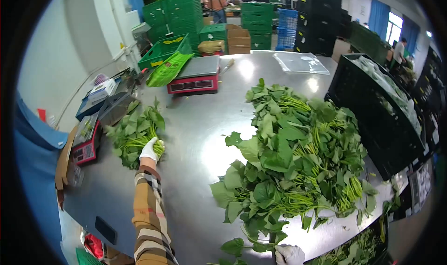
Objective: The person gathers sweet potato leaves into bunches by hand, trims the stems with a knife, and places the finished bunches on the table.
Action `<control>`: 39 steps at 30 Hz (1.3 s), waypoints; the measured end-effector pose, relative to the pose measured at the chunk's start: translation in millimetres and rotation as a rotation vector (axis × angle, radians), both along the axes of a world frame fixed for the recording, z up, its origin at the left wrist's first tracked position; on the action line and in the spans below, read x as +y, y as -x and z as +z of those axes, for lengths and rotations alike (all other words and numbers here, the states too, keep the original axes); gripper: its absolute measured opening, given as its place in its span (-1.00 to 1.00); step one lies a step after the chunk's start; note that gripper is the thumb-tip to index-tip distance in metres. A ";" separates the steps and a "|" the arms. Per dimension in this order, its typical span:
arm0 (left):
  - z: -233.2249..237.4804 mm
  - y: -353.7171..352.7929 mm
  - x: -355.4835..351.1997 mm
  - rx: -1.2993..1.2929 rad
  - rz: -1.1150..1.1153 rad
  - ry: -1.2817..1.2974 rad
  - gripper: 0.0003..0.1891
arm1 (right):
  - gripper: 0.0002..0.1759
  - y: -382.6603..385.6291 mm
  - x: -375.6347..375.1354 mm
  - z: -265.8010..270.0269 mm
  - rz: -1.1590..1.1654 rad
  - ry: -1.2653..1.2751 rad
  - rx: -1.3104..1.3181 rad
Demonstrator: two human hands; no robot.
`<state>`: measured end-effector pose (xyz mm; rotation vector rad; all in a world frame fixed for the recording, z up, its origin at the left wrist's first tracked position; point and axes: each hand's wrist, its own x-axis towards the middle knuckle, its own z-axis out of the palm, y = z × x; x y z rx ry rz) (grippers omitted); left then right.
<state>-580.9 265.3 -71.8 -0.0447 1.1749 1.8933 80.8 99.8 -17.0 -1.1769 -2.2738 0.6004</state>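
Observation:
On the left of the metal table, my left hand (150, 150), in a white glove, is closed around the stems of a leafy green bunch (135, 132). My right hand (289, 254), also gloved, is at the table's near edge with its fingers curled, beside a loose leafy stem (253, 242); what it holds, if anything, cannot be made out. A large pile of leafy greens (298, 158) with light green stems covers the table's right half, above my right hand.
A red scale (193, 84) stands at the back beside a green bag (168, 70). Another scale (86, 146) and a phone (106, 230) lie left. A black crate (377, 116) borders the right side. A clear plastic sheet (302, 63) lies at the back. People stand far behind.

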 end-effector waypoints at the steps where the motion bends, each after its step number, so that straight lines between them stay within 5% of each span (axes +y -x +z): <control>1: 1.2 1.8 1.5 0.008 0.003 0.020 -0.87 | -0.70 0.4 0.9 5.6 0.007 0.031 -0.035; 8: 22.4 -21.3 18.2 0.137 0.121 0.058 -0.80 | -0.73 -5.8 -4.7 -1.1 -0.002 0.018 -0.037; 11: 95.4 -76.4 4.8 0.171 -0.033 0.558 -0.05 | -0.68 -8.1 -8.1 -2.6 -0.008 0.074 -0.050; 12: 91.7 -75.7 -3.5 0.201 -0.110 0.459 0.06 | -0.66 -13.7 -9.0 -21.1 0.040 -0.070 -0.079; 14: 87.3 -72.3 -1.5 0.186 -0.022 0.476 -0.13 | -0.62 -23.1 -13.4 -58.4 0.139 -0.355 -0.139; 15: 88.2 -80.5 -10.4 0.234 -0.051 0.378 -0.27 | -0.86 -5.6 -1.1 -14.7 -0.024 -0.032 0.060; 18: 70.6 -136.4 -29.1 0.374 0.080 0.272 -0.65 | -0.89 -4.6 -2.8 -4.7 -0.055 -0.182 0.089; 22: 88.2 -278.4 -101.3 0.588 -0.141 0.278 -0.27 | -0.93 -13.1 -0.7 -23.0 -0.034 -0.176 0.120; 25: 77.7 -357.5 -157.2 0.795 -0.214 0.045 -0.23 | -0.88 -15.7 -2.8 -18.1 -0.042 -0.141 0.060; 28: 71.8 -441.8 -204.0 1.081 -0.212 0.109 -0.32 | -0.89 -14.8 -2.2 -23.0 -0.056 -0.198 0.267; 31: 41.6 -507.1 -244.8 1.075 -0.311 0.188 -0.30 | -0.87 -16.2 -3.4 -16.7 -0.102 0.007 0.390; 32: 33.5 -520.5 -257.2 1.640 -0.367 0.406 -0.26 | -0.85 -14.7 -2.6 -20.9 -0.162 0.099 0.488; 34: 33.2 -542.2 -266.7 1.872 -0.425 0.434 -0.28 | -0.82 -11.4 8.6 -23.5 -0.280 0.165 0.725; 39: 38.7 -547.6 -265.7 2.021 -0.490 0.432 -0.42 | -0.83 -26.8 84.6 -8.0 -0.351 -0.177 0.400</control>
